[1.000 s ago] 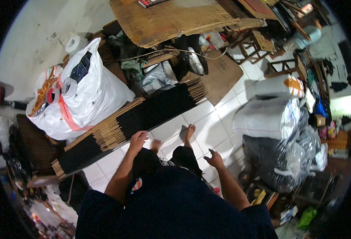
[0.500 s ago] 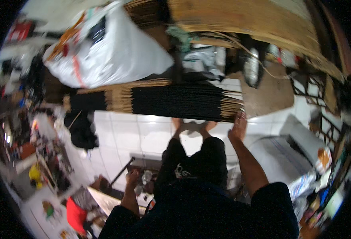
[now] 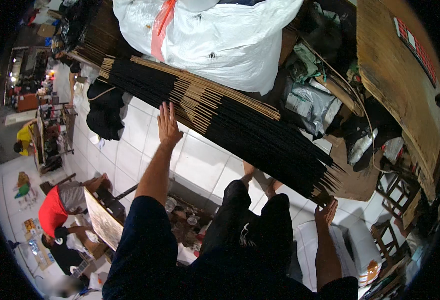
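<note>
A long bed of thin sticks (image 3: 265,137), coated black with bare bamboo-coloured bands and ends, runs slantwise across in front of me. My left hand (image 3: 168,129) is open, its fingers stretched out against the near edge of the sticks beside a bare band. At the lower right end my right hand (image 3: 326,213) lies flat, fingers straight and close by the stick tips. Neither hand is wrapped round anything. What carries the sticks from below is mostly hidden.
Behind the sticks bulges a big white sack (image 3: 220,45). A wooden board (image 3: 397,75) stands at the upper right, with grey plastic bags (image 3: 312,107) beside it. A black cloth bundle (image 3: 105,112) lies left. A person in red (image 3: 52,212) works at the lower left.
My left hand has risen from beside the low bench to the near edge of the sticks. My right hand stays at their right end. The view has turned, so the sticks now slant.
</note>
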`<control>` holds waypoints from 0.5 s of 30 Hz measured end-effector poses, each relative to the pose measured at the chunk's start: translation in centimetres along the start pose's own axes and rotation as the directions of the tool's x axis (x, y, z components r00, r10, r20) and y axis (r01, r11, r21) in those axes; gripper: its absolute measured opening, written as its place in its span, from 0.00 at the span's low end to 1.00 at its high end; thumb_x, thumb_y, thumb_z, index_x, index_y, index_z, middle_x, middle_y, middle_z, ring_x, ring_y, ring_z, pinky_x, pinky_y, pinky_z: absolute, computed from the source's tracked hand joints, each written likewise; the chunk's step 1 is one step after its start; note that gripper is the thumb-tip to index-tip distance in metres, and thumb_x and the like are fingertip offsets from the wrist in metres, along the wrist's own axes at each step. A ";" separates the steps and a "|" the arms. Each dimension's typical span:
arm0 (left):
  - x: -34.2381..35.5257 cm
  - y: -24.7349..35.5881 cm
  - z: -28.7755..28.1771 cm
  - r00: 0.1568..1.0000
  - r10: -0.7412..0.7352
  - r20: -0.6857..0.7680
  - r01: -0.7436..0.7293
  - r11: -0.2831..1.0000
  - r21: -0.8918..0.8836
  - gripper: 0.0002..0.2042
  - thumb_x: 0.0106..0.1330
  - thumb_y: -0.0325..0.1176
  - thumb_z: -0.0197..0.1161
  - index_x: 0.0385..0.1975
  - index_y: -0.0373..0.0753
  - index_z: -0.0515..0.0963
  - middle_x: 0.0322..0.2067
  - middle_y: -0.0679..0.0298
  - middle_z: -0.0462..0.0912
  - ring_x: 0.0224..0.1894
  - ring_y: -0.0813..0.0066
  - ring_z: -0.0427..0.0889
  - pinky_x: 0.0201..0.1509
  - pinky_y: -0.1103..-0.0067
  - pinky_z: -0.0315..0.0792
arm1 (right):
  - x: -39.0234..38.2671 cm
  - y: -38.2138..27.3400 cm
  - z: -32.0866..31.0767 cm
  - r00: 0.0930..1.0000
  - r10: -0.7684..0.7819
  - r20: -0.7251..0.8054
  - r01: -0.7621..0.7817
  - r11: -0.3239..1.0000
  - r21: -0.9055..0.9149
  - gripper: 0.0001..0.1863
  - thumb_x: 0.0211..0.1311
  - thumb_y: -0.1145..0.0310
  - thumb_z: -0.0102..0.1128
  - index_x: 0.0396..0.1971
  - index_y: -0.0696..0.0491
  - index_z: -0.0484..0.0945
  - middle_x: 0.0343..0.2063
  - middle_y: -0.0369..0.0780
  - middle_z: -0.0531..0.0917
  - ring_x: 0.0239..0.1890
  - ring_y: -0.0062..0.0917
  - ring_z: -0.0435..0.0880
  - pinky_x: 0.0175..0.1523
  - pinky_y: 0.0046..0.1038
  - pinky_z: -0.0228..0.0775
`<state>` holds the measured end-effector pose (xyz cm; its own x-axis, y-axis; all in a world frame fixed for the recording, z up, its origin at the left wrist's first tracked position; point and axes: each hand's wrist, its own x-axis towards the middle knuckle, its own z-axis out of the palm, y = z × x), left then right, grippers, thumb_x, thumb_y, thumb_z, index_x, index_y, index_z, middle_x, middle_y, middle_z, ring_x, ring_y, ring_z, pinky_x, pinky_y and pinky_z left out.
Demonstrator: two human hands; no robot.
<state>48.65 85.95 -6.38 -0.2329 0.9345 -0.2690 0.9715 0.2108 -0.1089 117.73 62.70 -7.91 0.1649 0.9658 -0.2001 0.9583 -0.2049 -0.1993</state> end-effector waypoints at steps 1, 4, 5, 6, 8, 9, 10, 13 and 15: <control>0.6 0.6 -0.3 0.999 0.039 -0.035 -0.038 0.998 0.045 0.70 0.40 0.35 0.87 0.81 0.43 0.38 0.80 0.46 0.39 0.82 0.47 0.42 0.81 0.56 0.51 | -0.1 0.1 -0.3 1.000 -0.011 -0.002 0.011 1.000 0.026 0.39 0.46 0.76 0.71 0.61 0.59 0.66 0.47 0.53 0.72 0.52 0.52 0.74 0.57 0.49 0.70; 1.2 1.2 -0.1 0.998 0.043 0.050 -0.039 0.997 -0.069 0.66 0.48 0.42 0.84 0.81 0.43 0.37 0.80 0.44 0.36 0.82 0.41 0.36 0.81 0.49 0.46 | 0.5 0.5 -0.5 0.990 -0.107 0.094 0.110 0.993 -0.032 0.31 0.45 0.72 0.71 0.53 0.59 0.72 0.45 0.53 0.72 0.51 0.53 0.73 0.55 0.52 0.68; 0.8 1.3 0.4 0.998 0.036 0.042 -0.029 0.988 -0.154 0.65 0.49 0.42 0.83 0.81 0.43 0.37 0.80 0.43 0.35 0.81 0.39 0.35 0.81 0.47 0.45 | 0.5 0.7 -0.5 0.984 -0.116 0.132 0.127 0.989 -0.077 0.32 0.44 0.70 0.72 0.52 0.61 0.73 0.44 0.53 0.71 0.51 0.53 0.73 0.55 0.53 0.67; 0.4 1.1 1.0 1.000 0.023 0.019 -0.019 0.987 -0.161 0.63 0.50 0.44 0.81 0.81 0.43 0.38 0.79 0.40 0.35 0.80 0.33 0.35 0.79 0.42 0.42 | 0.9 0.8 -0.1 0.978 -0.128 0.167 0.138 0.989 -0.053 0.34 0.43 0.67 0.73 0.54 0.62 0.73 0.48 0.55 0.72 0.53 0.56 0.72 0.57 0.53 0.67; -0.6 0.5 2.3 0.997 0.045 -0.068 -0.054 0.989 -0.140 0.64 0.49 0.42 0.81 0.81 0.44 0.39 0.79 0.40 0.35 0.80 0.34 0.35 0.79 0.41 0.42 | 1.1 1.3 0.5 0.952 -0.227 0.204 0.214 0.973 0.087 0.34 0.46 0.67 0.72 0.56 0.62 0.73 0.56 0.59 0.73 0.60 0.57 0.72 0.65 0.50 0.67; -0.9 0.1 2.8 0.999 0.017 -0.045 -0.023 0.992 -0.125 0.64 0.48 0.42 0.81 0.81 0.45 0.39 0.79 0.40 0.35 0.80 0.34 0.35 0.79 0.40 0.42 | 1.3 1.5 1.0 0.928 -0.301 0.218 0.281 0.952 0.120 0.34 0.47 0.68 0.71 0.57 0.61 0.73 0.59 0.59 0.74 0.62 0.56 0.72 0.67 0.49 0.66; -1.3 -0.3 3.4 0.995 0.037 -0.096 -0.050 0.989 -0.137 0.66 0.45 0.41 0.83 0.81 0.46 0.39 0.79 0.40 0.35 0.80 0.33 0.36 0.77 0.38 0.44 | 1.5 1.9 1.0 0.916 -0.198 0.348 0.120 0.965 0.234 0.33 0.48 0.69 0.71 0.58 0.58 0.75 0.55 0.55 0.80 0.59 0.51 0.79 0.64 0.45 0.73; -1.8 -1.5 4.0 0.992 0.080 -0.100 -0.095 0.983 -0.155 0.68 0.43 0.41 0.84 0.81 0.47 0.38 0.79 0.41 0.35 0.80 0.32 0.36 0.76 0.36 0.46 | 2.7 2.5 0.6 0.826 -0.232 0.515 0.142 0.968 0.208 0.38 0.50 0.73 0.72 0.65 0.55 0.71 0.50 0.52 0.84 0.52 0.49 0.84 0.55 0.45 0.79; -1.6 -1.8 3.8 0.995 0.082 -0.063 -0.091 0.982 -0.164 0.72 0.37 0.41 0.87 0.81 0.49 0.37 0.80 0.42 0.34 0.80 0.32 0.37 0.75 0.35 0.49 | 3.7 2.6 -0.8 0.796 -0.379 0.473 0.268 0.920 0.287 0.38 0.50 0.74 0.70 0.66 0.54 0.72 0.43 0.50 0.87 0.44 0.48 0.87 0.48 0.43 0.81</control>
<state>47.14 82.98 -9.34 -0.1491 0.9649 -0.2164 0.9828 0.1686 0.0747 120.98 65.85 -8.36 -0.3423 0.7710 -0.5370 0.8584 0.0243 -0.5123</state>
